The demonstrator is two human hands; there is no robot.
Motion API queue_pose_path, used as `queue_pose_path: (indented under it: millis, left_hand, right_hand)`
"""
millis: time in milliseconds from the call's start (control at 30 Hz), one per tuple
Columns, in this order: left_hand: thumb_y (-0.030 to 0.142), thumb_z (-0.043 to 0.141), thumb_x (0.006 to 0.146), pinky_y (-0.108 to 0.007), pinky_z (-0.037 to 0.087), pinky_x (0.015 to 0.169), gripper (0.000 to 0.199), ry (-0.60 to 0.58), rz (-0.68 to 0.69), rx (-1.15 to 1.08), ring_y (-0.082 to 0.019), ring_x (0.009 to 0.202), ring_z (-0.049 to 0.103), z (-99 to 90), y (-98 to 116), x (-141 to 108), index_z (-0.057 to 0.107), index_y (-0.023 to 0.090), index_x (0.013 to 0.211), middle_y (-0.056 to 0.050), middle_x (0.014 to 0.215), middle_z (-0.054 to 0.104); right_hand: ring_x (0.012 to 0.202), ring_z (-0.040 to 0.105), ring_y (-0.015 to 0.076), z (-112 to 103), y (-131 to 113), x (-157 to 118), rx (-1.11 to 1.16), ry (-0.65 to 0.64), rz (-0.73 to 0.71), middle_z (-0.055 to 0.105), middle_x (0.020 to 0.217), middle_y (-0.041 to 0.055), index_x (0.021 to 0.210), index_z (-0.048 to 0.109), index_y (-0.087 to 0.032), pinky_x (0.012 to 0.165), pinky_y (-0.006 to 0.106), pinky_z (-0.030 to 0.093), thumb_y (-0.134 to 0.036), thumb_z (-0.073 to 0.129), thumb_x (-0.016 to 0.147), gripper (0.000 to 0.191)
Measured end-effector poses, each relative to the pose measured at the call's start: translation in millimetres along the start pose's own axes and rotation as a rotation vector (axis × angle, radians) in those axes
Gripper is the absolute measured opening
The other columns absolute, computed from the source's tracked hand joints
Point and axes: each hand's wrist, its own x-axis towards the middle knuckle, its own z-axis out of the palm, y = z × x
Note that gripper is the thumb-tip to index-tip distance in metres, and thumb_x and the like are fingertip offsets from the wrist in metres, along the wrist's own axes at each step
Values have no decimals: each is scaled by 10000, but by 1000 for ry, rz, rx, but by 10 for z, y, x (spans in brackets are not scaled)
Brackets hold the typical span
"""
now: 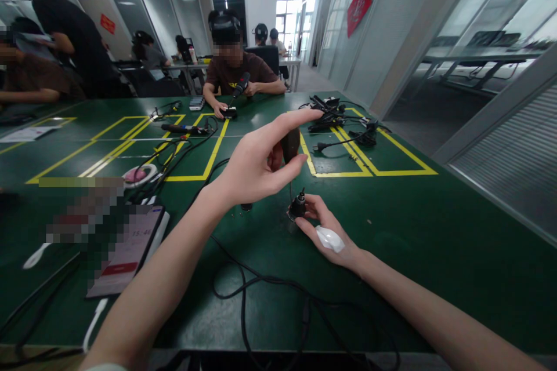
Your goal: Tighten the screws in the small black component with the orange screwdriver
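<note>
Left hand: grasping a dark, smooth-handled tool in the curled fingers; index finger and thumb extend forward. Handle stands near upright; a thin straight shaft runs down from it toward the right hand. Whether the tip touches anything cannot be told.

Right hand: thumb and fingers pinch a black tapered part low over the desk. Part is stepped, cone-like, narrowing to a slim upright tip; lower edge glints. A glossy white patch, creased like film, covers the skin near the thumb base.

Desk: green, smooth, mildly reflective, marked with flat yellow tape in rectangles. Black cable, thin and rubbery-looking, loops loosely in front, with one thicker sleeve-like section. A short dark cylinder sits just beside the left forearm, tiny specks near it. To the left, a flat glass-faced phone, tilted. Far right: a tangled heap of black cords. Opposite: a co-worker in a dark shirt.
</note>
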Motion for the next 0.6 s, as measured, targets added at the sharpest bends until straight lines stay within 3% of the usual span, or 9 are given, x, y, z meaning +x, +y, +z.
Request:
queue_pose_path:
  millis: [233, 367, 600]
  left_hand:
    - [180, 491, 955, -259, 568, 613, 541, -6, 8, -45, -118, 722, 662, -27, 45, 7, 505, 288, 1485, -46, 1147, 707]
    - [298, 580, 986, -240, 538, 553, 528, -2, 9, -42, -104, 676, 623, -5, 17, 5, 471, 337, 1501, -35, 1185, 701]
    - [306, 630, 962, -219, 536, 554, 421, 25, 1, -20, -74, 636, 594, 0, 66, 10, 572, 245, 1375, -58, 1254, 704]
  right_hand:
    - [1100, 726, 287, 6, 3, 3, 4, 2, -1, 731, 1185, 114, 1268, 524, -262, 998, 522, 593, -388, 641, 953, 359]
    - [1088, 733, 284, 13, 28, 4, 13, 6, 4, 733, 1177, 112, 1268, 528, -260, 985, 510, 607, -374, 648, 945, 363]
    - [1084, 731, 284, 6, 9, 1, 26, 3, -7, 735, 1180, 103, 1266, 535, -269, 972, 503, 607, -373, 649, 946, 355]
